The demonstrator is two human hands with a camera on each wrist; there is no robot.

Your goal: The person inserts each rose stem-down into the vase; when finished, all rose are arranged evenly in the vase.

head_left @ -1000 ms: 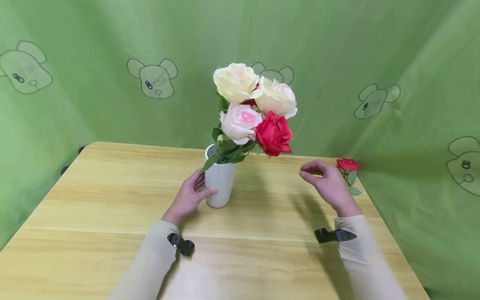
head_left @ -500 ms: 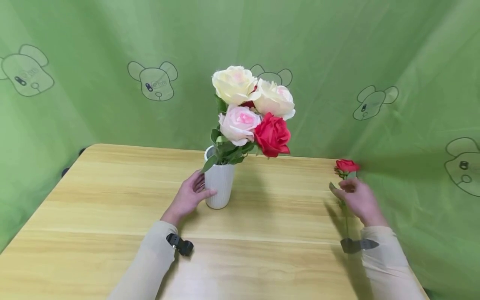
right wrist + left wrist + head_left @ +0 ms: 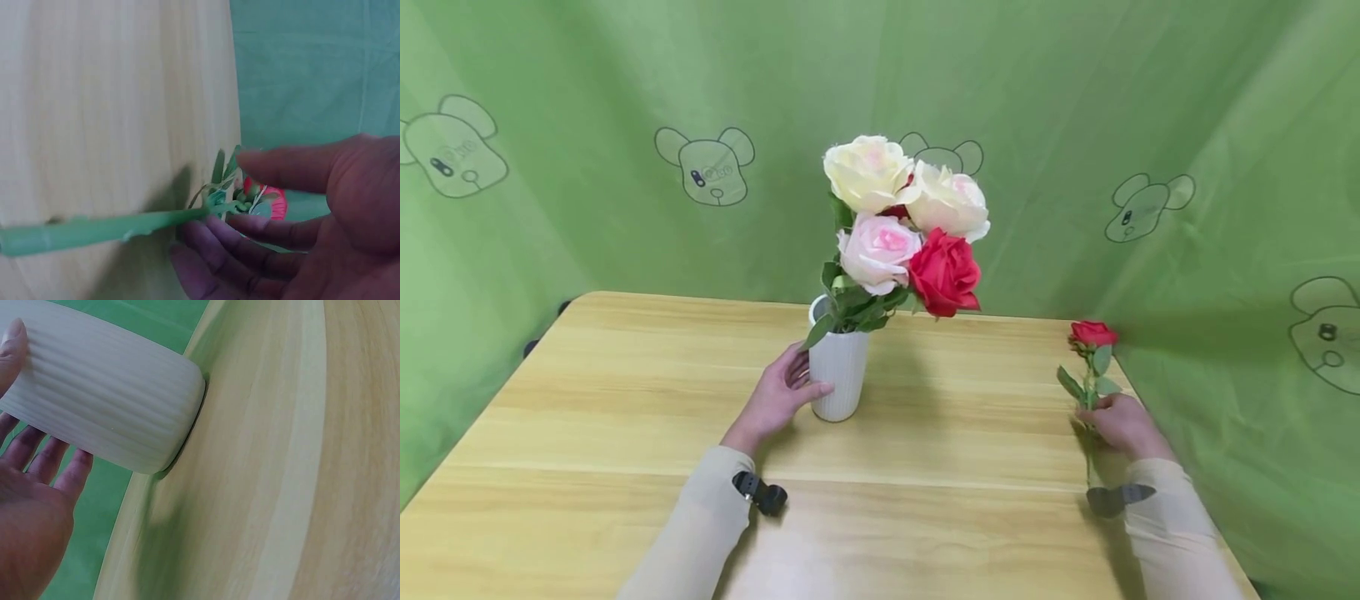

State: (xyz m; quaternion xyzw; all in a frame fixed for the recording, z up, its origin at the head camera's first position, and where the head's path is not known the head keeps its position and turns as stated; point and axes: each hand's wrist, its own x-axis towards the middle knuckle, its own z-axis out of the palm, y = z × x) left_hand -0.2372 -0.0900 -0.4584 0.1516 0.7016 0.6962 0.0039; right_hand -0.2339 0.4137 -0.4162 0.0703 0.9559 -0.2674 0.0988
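In the head view a white ribbed vase stands upright on the table, filled with cream roses, a pink rose and a red rose. My left hand holds the vase from its left side. The left wrist view shows the thumb and fingertips against opposite sides of the ribbed wall. At the table's right edge lies a single red rose with a green stem. My right hand has this stem between thumb and fingers, just below the leaves.
The wooden table ends at a green curtain printed with cartoon heads, at the back and both sides. Each wrist carries a black strap-on camera.
My right hand has moved right and then down along the loose red rose, arriving at its stem. The left hand stays on the vase.
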